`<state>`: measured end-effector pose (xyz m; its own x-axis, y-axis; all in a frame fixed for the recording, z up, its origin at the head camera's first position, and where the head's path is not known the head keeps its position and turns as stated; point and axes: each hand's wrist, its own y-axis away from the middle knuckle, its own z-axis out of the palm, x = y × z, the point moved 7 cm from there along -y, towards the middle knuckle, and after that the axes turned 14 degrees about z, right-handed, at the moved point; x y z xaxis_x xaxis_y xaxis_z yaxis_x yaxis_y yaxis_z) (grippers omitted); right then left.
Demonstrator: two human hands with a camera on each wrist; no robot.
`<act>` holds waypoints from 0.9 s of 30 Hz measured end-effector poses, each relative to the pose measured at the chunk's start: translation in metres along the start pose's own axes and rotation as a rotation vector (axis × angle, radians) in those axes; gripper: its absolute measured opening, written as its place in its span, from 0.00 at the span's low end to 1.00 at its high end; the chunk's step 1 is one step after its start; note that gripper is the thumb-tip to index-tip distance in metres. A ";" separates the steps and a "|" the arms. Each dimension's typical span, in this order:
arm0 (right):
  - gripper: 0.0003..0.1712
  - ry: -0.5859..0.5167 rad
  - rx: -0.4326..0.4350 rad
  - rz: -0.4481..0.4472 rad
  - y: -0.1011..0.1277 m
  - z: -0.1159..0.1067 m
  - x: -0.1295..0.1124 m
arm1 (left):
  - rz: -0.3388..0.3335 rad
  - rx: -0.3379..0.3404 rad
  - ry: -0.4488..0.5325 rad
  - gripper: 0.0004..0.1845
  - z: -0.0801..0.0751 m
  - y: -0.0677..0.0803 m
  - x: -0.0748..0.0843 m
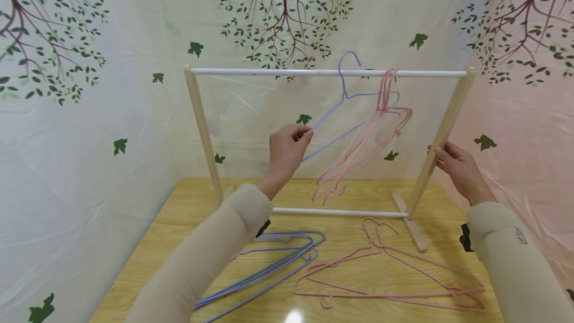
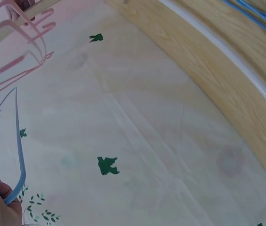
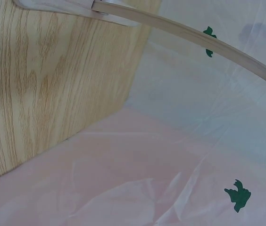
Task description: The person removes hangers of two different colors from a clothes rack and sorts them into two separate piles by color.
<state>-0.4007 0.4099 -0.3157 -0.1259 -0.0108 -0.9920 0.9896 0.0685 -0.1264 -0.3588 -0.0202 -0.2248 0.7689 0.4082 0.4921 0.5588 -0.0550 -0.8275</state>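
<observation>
Blue wire hangers (image 1: 278, 258) lie in a loose pile on the light wooden table (image 1: 148, 263) nearest the viewer, their lower ends hidden behind the left beige sleeve (image 1: 202, 268); just right of them lie pink wire hangers (image 1: 394, 278), tangled so that their number is hard to tell. Beyond these stands a wooden clothes rack with white rails (image 1: 327, 72), feet on the table. The left hand (image 1: 287, 151) is raised between the posts, its fingers (image 1: 304, 136) pinching the lower corner of a single blue wire hanger (image 1: 343, 94) whose hook sits at the top rail; whether the hook rests fully on the rail cannot be told. The left wrist view shows only that corner and a fingertip at the frame edge. Just right of it, touching or overlapping, a bunch of pink wire hangers (image 1: 363, 148) hangs tilted from the rail. The right hand (image 1: 457, 166) holds the rack's right wooden post (image 1: 441, 136), fingers curled round it; the right wrist view catches only a sliver of that hand. Behind everything hangs a pale tree-printed sheet (image 1: 134, 88).
</observation>
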 end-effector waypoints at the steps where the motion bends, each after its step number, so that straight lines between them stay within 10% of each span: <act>1: 0.17 0.003 0.003 0.000 0.000 0.000 0.000 | 0.007 0.009 -0.003 0.06 -0.004 0.000 0.000; 27: 0.19 -0.027 -0.019 0.000 -0.003 -0.005 0.003 | 0.183 0.125 -0.155 0.04 -0.111 0.019 -0.016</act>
<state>-0.4044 0.4145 -0.3179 -0.1241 -0.0373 -0.9916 0.9881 0.0873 -0.1270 -0.3258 -0.1286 -0.2180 0.7912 0.5373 0.2919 0.3646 -0.0313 -0.9306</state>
